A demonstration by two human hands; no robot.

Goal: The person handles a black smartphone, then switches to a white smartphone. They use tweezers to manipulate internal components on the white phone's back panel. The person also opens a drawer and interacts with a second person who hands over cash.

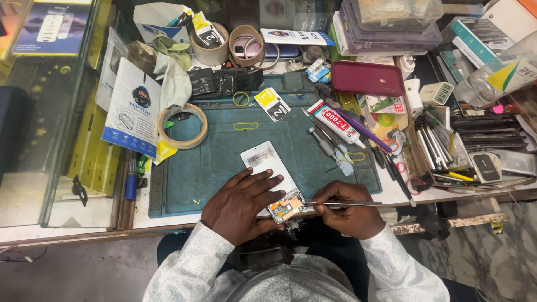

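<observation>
The desk point(72, 215) runs across the view, crowded with tools and boxes. On it lies my blue-green work mat point(224, 162), the largest thing in front of me. At the mat's near edge rests an opened white phone point(274, 173), lying slantwise with its circuit end toward me and its orange-and-metal insides exposed at that end. My left hand point(238, 204) lies flat over the phone's lower half, fingers spread and pressing it down on the mat rather than closing around it. My right hand point(349, 210) is closed around a pair of thin metal tweezers point(335, 203), held level, their tip touching the exposed circuit board point(286, 206). To the left of the mat sits a roll of tan tape point(182, 126), partly on the mat's corner. Above it lies a white and blue packet point(133, 109). Toward the right of the mat rests a white tube of glue point(335, 122) with a red label, beside a purple pen point(363, 130) and a screwdriver point(324, 144). A dark red phone cover point(366, 77) lies beyond them. Small yellow rubber bands point(246, 126) lie on the mat's upper part.
</observation>
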